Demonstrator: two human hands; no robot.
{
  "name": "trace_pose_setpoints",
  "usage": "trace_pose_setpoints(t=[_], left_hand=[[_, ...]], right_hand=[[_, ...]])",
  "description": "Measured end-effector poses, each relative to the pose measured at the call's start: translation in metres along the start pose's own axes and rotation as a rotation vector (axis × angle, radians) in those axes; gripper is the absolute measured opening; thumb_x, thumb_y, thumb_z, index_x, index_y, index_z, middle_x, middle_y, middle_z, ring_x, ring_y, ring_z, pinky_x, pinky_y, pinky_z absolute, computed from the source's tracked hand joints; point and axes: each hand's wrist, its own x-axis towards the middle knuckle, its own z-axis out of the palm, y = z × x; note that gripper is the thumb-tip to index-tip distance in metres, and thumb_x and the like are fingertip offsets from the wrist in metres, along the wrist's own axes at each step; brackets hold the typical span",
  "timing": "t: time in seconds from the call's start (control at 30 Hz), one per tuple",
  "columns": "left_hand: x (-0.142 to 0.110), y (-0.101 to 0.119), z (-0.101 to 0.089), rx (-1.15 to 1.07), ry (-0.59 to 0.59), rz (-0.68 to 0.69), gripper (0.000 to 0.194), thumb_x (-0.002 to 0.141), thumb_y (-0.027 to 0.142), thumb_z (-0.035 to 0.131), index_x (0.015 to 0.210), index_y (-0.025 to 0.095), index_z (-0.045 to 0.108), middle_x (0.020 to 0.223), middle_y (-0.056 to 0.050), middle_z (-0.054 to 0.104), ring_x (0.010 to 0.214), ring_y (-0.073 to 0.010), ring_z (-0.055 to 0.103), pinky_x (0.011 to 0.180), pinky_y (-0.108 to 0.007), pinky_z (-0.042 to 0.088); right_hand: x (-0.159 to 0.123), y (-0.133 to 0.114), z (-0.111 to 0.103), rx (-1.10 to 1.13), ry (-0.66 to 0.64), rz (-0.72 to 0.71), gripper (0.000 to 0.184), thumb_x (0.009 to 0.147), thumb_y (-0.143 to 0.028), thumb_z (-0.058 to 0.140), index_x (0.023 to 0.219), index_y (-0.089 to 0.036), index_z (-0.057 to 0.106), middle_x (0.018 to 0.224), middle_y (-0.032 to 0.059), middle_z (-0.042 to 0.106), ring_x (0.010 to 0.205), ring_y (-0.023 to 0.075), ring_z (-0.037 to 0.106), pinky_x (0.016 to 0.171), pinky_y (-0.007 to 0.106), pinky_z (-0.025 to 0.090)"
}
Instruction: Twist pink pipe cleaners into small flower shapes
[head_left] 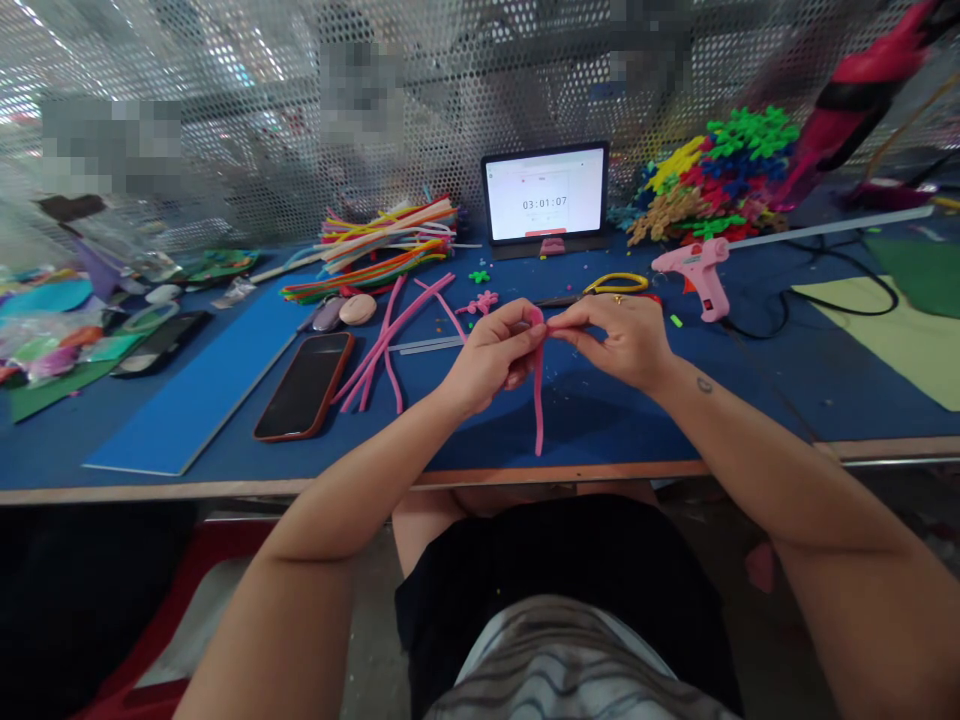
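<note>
A pink pipe cleaner (pixel 538 405) is bent at its top between my two hands, and its long tail hangs down toward the table's front edge. My left hand (pixel 504 345) is closed, pinching the bent part between thumb and fingers. From the other side, my right hand (pixel 619 335) pinches the same pipe cleaner close to the left fingertips. The fingers cover the exact shape of the bend. Several loose pink pipe cleaners (pixel 388 345) lie left of my hands. Behind the left hand are a pink flower-like piece (pixel 484 301) and a small green one (pixel 479 277).
A phone (pixel 304 385) and a blue board (pixel 202 385) lie left. Behind stand a bundle of coloured pipe cleaners (pixel 390 245) and a tablet (pixel 546 195) showing a timer. Right are yellow-handled scissors (pixel 616 284), a corded pink glue gun (pixel 699 272) and a colourful pile (pixel 720 175).
</note>
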Motion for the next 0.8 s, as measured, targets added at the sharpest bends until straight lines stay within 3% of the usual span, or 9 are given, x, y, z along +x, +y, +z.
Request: trace_pose_setpoints(t=[0.33,0.57,0.8], left_hand=[[0.0,0.003,-0.001,-0.058,-0.016,-0.021,0.03,0.072,0.033,0.075,0.076,0.018,0.05,0.05,0.008,0.049,0.033,0.0003,0.029,0.032,-0.014,0.018],[0.001,0.004,-0.003,-0.092,-0.102,-0.085,0.035,0.072,0.034,0.077,0.075,0.018,0.047,0.049,0.009,0.048,0.033,0.0008,0.029,0.033,-0.013,0.019],[0.0,0.002,-0.005,-0.007,-0.155,-0.069,0.035,0.072,0.038,0.077,0.078,0.018,0.048,0.05,0.007,0.055,0.032,-0.0011,0.039,0.031,-0.013,0.025]], right_hand=[[0.001,0.004,-0.005,-0.056,0.006,-0.129,0.016,0.092,-0.031,0.054,0.09,-0.026,0.069,0.083,0.0018,0.074,0.076,0.0157,0.066,0.074,0.03,0.051],[0.004,0.009,-0.017,-0.093,-0.209,-0.205,0.026,0.094,-0.024,0.045,0.094,-0.028,0.071,0.098,0.0033,0.072,0.089,0.0187,0.064,0.084,0.037,0.051],[0.006,0.012,-0.015,-0.262,-0.249,-0.403,0.027,0.094,-0.018,0.042,0.091,-0.027,0.067,0.09,0.0025,0.069,0.077,0.0155,0.059,0.071,0.031,0.049]])
